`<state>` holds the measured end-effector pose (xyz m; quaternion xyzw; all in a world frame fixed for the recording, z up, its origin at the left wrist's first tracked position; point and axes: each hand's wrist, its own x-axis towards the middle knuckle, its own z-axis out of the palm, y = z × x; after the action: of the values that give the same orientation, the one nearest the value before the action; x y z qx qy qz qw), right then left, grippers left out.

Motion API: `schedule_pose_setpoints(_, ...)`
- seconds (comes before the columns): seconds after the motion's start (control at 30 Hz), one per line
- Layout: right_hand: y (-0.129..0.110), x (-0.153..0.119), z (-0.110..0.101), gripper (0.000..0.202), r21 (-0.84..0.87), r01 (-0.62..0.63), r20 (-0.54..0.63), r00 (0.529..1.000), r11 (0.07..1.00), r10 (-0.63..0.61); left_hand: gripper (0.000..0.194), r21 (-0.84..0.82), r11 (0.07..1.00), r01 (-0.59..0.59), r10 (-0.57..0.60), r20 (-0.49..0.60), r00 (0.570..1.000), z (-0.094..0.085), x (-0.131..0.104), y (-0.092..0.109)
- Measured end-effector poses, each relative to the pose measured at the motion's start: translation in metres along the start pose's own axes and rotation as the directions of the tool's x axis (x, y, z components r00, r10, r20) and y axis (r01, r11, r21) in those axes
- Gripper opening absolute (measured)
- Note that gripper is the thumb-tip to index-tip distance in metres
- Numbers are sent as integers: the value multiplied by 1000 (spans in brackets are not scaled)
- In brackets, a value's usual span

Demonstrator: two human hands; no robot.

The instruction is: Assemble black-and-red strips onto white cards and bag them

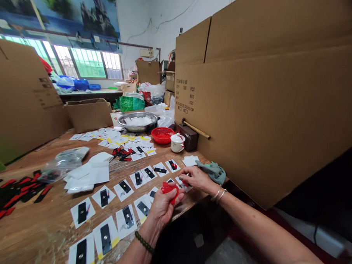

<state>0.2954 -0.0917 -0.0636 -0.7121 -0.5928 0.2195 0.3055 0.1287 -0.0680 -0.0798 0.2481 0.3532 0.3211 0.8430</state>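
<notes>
My left hand (pixel 161 205), with a green bead bracelet at the wrist, is closed round several flat red pieces (pixel 168 188). My right hand (pixel 199 179) is just right of it, fingers bent down over a white card (pixel 179 182) near the table's edge. Something red shows under its fingertips, too covered to make out. White cards bearing black strips lie in two rows, among them a far card (pixel 172 165) with a red piece on its strip and a near card (pixel 105 238) with a yellow edge.
A grey-green cloth (pixel 213 171) lies beside my right wrist. Behind stand a lidded white cup (pixel 177 143), a red basket (pixel 163 135) and a metal basin (pixel 138 121). A large cardboard box (pixel 268 93) walls the right side. Red and black strips (pixel 21 191) are heaped left.
</notes>
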Motion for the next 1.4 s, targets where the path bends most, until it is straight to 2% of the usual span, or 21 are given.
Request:
schedule_pose_setpoints(0.1,-14,-3,5,23,201,-12,46,999,979,3,21,74,997,-13,8,65,998,0,0,-5)
schedule_pose_setpoints(0.3,-23,0,15,10,321,-18,195,980,947,-48,16,218,975,-38,-9,208,978,2,-4,-8)
schedule_pose_setpoints(0.4,-21,3,19,14,379,-69,234,972,923,-23,9,212,975,-63,24,180,983,0,-6,-4)
schedule_pose_setpoints(0.57,-25,9,25,17,514,-136,215,976,847,25,15,201,976,-85,57,142,988,-6,-4,-1)
schedule_pose_setpoints(0.67,-28,11,26,16,518,-118,202,979,847,13,17,196,977,-77,55,117,992,-9,-3,0)
schedule_pose_setpoints(0.87,-28,10,29,11,466,-67,228,973,882,-46,10,246,967,-69,43,108,993,-11,-4,0)
schedule_pose_setpoints(1.07,-25,14,29,12,427,-122,153,986,896,62,19,198,975,-99,81,97,992,-16,-3,1)
schedule_pose_setpoints(1.17,-24,13,29,14,439,-187,179,977,879,118,23,167,974,-156,147,66,987,-18,-2,3)
schedule_pose_setpoints(1.23,-23,13,30,15,486,-201,219,970,851,104,25,164,968,-192,185,53,981,-19,-1,4)
schedule_pose_setpoints(1.33,-20,21,29,9,508,-156,220,974,847,47,25,177,966,-190,188,24,982,-22,1,6)
schedule_pose_setpoints(1.4,-17,34,29,5,391,-74,165,986,917,9,27,166,971,-174,176,2,984,-24,1,6)
